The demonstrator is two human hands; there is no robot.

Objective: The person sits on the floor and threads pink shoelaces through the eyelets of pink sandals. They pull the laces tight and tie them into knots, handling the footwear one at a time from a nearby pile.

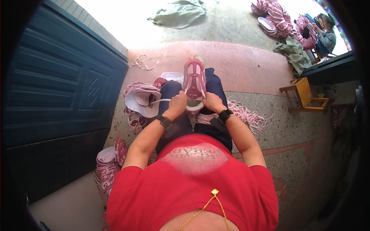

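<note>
A pink and dark-rose shoe upper (194, 80) lies lengthwise between my thighs, its opening toward me. My left hand (177, 104) is closed at the left edge of this opening, pinching a white shoelace (160, 101) whose loose length trails off to the left. At the opposite edge my right hand (213, 102) is closed too, its fingertips on a pale strand of lace beside the upper. The fingers partly cover both strands where they meet the upper.
Stacked pink uppers (140, 98) lie by my left leg, more uppers (108, 165) behind. A heap of pink laces (248, 117) is on the floor right of my legs. A wooden chair (302, 94) stands at right, a blue door (65, 77) at left. Another person (327, 36) sits far right.
</note>
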